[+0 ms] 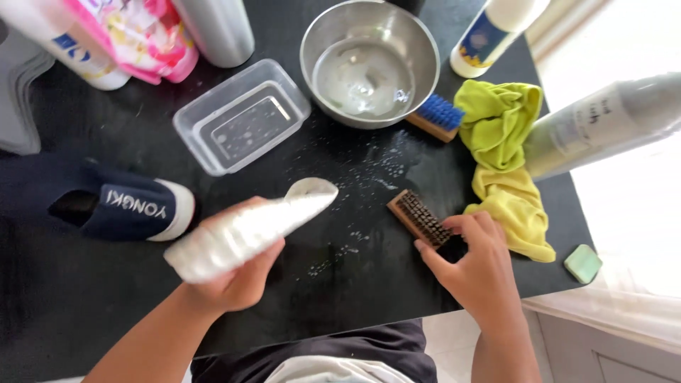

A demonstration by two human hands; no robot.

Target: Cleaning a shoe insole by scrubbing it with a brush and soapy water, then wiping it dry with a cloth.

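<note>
Two bare hands work over a black table (85,298) speckled with white foam. Her or his left hand (237,280) is clenched around a white shoe insole (245,230), holding it sole-up above the table. Fingers of the right hand (472,266) grasp the handle end of a wooden scrubbing brush with dark bristles (418,216), which rests on the table just right of the insole. Behind them, a round steel bowl (369,60) holds shallow cloudy water, and a clear rectangular plastic tub (241,117) holds a thin layer of water. Beside the bowl lie a blue-bristled brush (436,117) and a crumpled yellow-green cloth (504,167). A navy slip-on shoe (120,206) lies at left.
</note>
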